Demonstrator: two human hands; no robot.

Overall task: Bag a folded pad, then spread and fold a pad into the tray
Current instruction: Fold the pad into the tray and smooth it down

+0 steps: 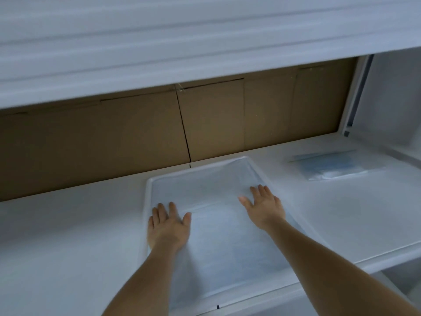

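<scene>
While both palms are lying flat, your left hand (168,226) and right hand (264,205) are pressing the pad (227,242) into the tray (148,183), likely smoothing it; bagged pad (330,164) is sitting well right.

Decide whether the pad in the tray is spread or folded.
Spread: the pad lies flat in the tray under both open hands.

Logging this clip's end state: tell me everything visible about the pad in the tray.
The pad is a thin, white, faintly bluish sheet with a soft, fabric-like look, lying spread flat in the white tray. A faint crosswise crease or layer edge shows between the hands. The left hand and right hand press on it with straight fingers. The picture is blurred, so finer texture cannot be told.
</scene>
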